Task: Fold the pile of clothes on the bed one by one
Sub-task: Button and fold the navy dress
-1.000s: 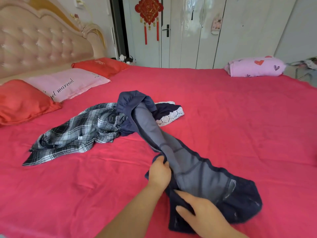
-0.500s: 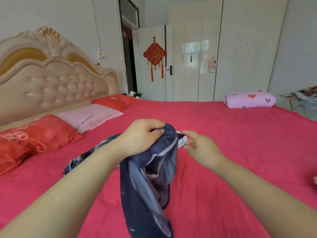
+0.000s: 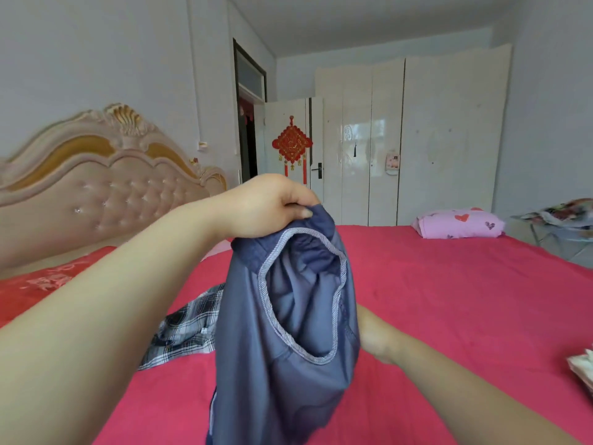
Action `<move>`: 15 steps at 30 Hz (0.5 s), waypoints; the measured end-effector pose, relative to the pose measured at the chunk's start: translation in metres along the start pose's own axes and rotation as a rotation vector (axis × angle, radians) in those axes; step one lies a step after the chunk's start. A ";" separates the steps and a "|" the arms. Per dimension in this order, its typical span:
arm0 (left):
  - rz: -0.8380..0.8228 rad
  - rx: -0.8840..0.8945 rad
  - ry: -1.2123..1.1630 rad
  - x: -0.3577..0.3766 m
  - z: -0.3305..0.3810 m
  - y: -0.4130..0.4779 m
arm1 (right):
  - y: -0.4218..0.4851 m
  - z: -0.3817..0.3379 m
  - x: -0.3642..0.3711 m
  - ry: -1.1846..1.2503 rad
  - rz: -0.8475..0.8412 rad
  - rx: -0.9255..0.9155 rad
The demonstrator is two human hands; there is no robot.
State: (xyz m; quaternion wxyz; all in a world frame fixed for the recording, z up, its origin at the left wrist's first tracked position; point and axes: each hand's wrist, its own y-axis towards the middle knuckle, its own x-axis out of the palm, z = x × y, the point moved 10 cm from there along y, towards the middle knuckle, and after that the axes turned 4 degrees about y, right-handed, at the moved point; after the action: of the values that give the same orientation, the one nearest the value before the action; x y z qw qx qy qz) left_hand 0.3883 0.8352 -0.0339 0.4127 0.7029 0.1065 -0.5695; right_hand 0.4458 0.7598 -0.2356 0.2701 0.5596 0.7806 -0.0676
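Observation:
A navy blue garment (image 3: 288, 332) with a striped hem hangs in the air above the red bed (image 3: 449, 300). My left hand (image 3: 266, 207) grips its top edge and holds it up high. My right hand (image 3: 373, 335) reaches behind the hanging cloth at its right side; the fingers are hidden by the fabric. A black-and-white plaid garment (image 3: 186, 329) lies crumpled on the bed behind the blue one.
Padded headboard (image 3: 106, 187) and a red pillow (image 3: 38, 284) at left. A pink heart-print pillow (image 3: 459, 223) lies at the bed's far right. White wardrobe doors (image 3: 417, 139) stand behind. A pale cloth (image 3: 582, 369) shows at the right edge.
My left hand has lifted the blue garment higher, so it hangs open. My right hand dropped from beside the top edge down behind the cloth. My view tilted upward.

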 end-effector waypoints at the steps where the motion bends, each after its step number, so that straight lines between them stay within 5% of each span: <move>1: 0.022 0.019 0.034 -0.008 0.005 0.000 | -0.004 -0.004 -0.001 0.040 0.001 0.003; 6: 0.247 0.188 0.261 -0.047 0.043 0.005 | -0.015 -0.031 0.001 -0.223 -0.023 -0.063; 10: 0.440 0.249 0.558 -0.073 0.064 -0.004 | -0.023 -0.050 -0.009 -0.039 0.063 -0.028; 15: 0.533 0.219 0.700 -0.096 0.063 -0.020 | -0.035 -0.086 -0.093 -0.220 0.635 -0.170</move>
State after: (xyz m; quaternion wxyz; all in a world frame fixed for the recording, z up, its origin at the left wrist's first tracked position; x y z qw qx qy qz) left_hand 0.2996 0.8340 0.0412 0.4072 0.8955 -0.0059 -0.1794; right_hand 0.4060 0.7039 -0.1237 0.4056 0.7396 0.5365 0.0252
